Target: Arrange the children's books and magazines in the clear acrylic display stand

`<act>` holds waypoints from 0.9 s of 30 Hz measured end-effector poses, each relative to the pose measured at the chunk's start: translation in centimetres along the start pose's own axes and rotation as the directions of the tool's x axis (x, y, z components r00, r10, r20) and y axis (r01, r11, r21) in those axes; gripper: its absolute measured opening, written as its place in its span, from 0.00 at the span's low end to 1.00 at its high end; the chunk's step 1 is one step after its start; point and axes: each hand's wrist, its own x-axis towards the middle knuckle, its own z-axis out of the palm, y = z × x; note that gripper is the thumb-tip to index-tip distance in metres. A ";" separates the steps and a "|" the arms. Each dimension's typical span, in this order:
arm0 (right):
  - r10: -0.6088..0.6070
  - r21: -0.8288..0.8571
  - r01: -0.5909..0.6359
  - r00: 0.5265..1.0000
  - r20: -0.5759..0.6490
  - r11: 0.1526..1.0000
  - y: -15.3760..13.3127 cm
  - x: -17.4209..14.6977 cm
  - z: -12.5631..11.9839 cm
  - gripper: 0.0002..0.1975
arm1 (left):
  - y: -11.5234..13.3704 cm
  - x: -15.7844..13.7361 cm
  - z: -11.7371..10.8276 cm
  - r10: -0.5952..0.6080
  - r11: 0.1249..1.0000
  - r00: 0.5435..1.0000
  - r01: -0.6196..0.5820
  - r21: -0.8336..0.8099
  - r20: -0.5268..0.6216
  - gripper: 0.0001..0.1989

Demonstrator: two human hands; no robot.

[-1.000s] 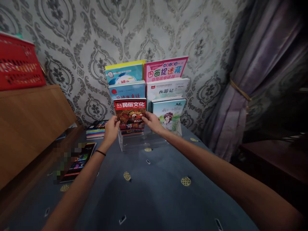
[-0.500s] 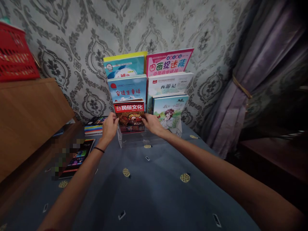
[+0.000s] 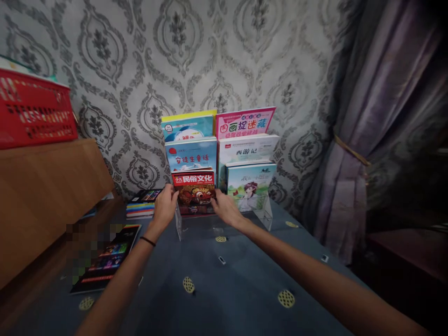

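A red-and-dark book [image 3: 194,193] stands upright in the front left slot of a clear plastic book stand [image 3: 178,227]. My left hand [image 3: 164,206] is closed at its left edge, with the fingertips behind and the thumb in front. At the right edge my right hand [image 3: 226,208] pinches the same book. A green-and-blue book [image 3: 251,184] with a drawn figure stands just right of my right hand. Behind these rise a light blue book [image 3: 192,154], a pale book [image 3: 247,150], a teal book [image 3: 191,129] and a pink book [image 3: 245,122].
Left of the stand lies a stack of books [image 3: 140,210], with a dark flat book [image 3: 108,261] closer to me. A red basket [image 3: 38,114] sits on a wooden cabinet [image 3: 49,186]. Blue patterned cloth [image 3: 238,289] covers the table. A tied curtain [image 3: 346,186] hangs at right.
My view has tilted up, so the stand, books and hands appear lower in the picture. Both hands stay at the sides of the red-and-dark book.
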 end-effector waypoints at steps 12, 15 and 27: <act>-0.028 -0.072 0.028 1.000 -0.005 0.997 -0.1 0.5 -0.2 0.15 | 0.4 0.2 -0.5 0.037 0.993 0.998 -0.041 0.114 0.044 0.05; -0.024 -0.068 0.022 0.999 -0.026 0.997 0.0 0.9 -0.1 0.14 | 0.3 0.2 -0.5 0.043 0.993 0.998 -0.047 0.107 0.043 0.05; 0.014 -0.018 -0.015 0.997 -0.072 1.000 0.1 1.6 0.1 0.13 | 0.1 0.4 -0.3 0.044 0.996 0.998 -0.046 0.076 0.035 0.06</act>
